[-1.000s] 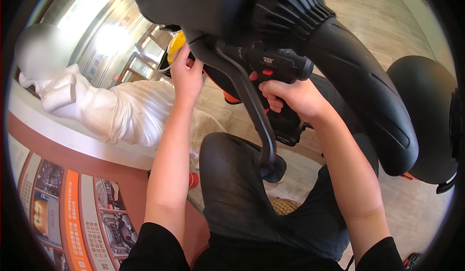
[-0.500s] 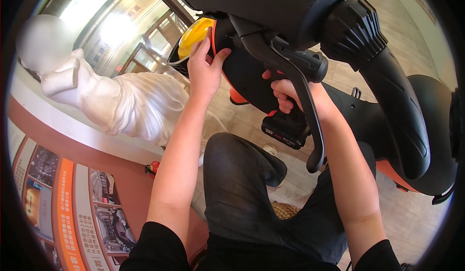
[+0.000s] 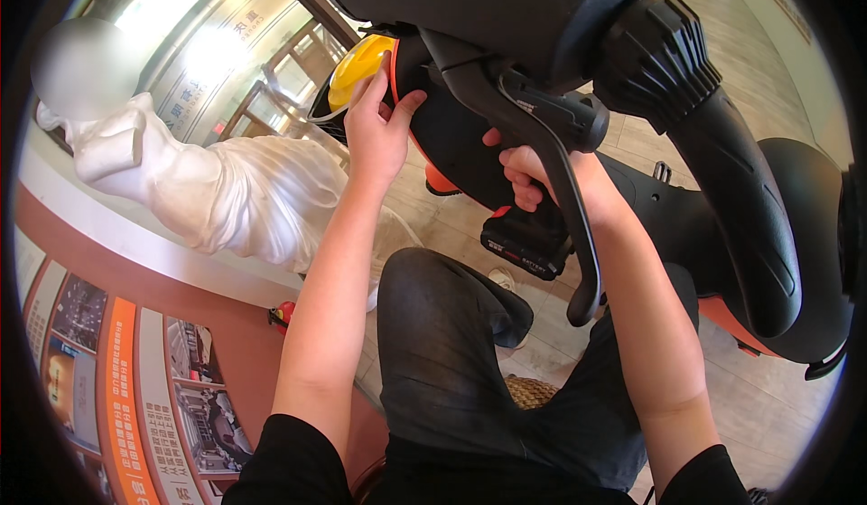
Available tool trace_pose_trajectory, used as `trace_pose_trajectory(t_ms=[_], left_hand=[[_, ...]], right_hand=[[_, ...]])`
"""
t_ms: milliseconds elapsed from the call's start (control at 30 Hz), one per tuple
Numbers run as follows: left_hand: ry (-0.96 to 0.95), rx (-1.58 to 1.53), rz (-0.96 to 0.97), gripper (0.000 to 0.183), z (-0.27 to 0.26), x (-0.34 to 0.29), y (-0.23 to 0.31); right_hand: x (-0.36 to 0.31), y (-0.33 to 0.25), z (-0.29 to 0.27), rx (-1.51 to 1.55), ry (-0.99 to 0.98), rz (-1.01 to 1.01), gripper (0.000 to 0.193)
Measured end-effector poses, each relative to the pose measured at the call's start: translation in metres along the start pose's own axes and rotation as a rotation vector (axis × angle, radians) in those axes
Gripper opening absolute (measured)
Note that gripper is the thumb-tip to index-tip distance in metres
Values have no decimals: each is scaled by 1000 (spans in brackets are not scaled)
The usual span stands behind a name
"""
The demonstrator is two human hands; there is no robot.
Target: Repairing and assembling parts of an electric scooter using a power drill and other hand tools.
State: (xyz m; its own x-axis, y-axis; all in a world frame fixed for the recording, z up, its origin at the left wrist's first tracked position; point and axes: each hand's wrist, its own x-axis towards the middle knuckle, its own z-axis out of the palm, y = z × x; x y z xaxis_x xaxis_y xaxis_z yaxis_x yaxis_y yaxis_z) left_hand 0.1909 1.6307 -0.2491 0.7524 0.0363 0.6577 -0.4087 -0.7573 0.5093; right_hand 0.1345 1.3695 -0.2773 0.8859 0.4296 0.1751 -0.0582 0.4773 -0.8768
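My right hand [image 3: 533, 173] grips a black cordless drill [image 3: 535, 238], its battery pack hanging below my fingers and its body [image 3: 564, 118] above them. A curved black lever [image 3: 571, 216] crosses in front and partly hides this hand. The drill's tip is hidden against a black scooter-like vehicle. My left hand [image 3: 377, 135] grips the edge of the vehicle's black panel [image 3: 456, 148], thumb on the black face and fingers along the orange trim [image 3: 395, 64]. Beside those fingers is a glossy yellow part [image 3: 358, 73].
Above hangs a black handlebar housing [image 3: 488, 13] with a ribbed grip [image 3: 657, 62]. The black seat [image 3: 804, 234] lies at the right. A white draped statue [image 3: 226, 189] stands at the left, near a display board [image 3: 126, 397] and a red object [image 3: 284, 313]. Wooden flooring [image 3: 759, 415] shows around my legs.
Both hands and the drill have shifted very slightly left in the picture, along with the vehicle. Both grips look the same.
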Motion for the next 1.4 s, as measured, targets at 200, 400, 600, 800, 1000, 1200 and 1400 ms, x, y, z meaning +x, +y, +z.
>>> trace_pose_trajectory(t_ms=[200, 400, 600, 800, 1000, 1200, 1400], left_hand=[[-12, 9, -17, 67, -2, 0, 3], [10, 39, -15, 17, -2, -2, 12], [-2, 94, 41, 66, -3, -2, 11], [39, 163, 98, 66, 0, -2, 17], [37, -77, 47, 66, 2, -1, 6], [45, 145, 118, 63, 4, 0, 9], [72, 130, 171, 63, 4, 0, 9]], right_hand=[[0, -2, 1, -16, 6, 9, 22], [1, 1, -1, 16, 0, 15, 23], [0, -1, 4, -22, -1, 16, 20], [-3, -5, 3, -6, -4, 20, 19], [-9, -20, 9, 256, -31, 172, 30], [-10, -23, 12, 218, -9, 192, 32], [-4, -5, 7, 161, -68, 79, 29]])
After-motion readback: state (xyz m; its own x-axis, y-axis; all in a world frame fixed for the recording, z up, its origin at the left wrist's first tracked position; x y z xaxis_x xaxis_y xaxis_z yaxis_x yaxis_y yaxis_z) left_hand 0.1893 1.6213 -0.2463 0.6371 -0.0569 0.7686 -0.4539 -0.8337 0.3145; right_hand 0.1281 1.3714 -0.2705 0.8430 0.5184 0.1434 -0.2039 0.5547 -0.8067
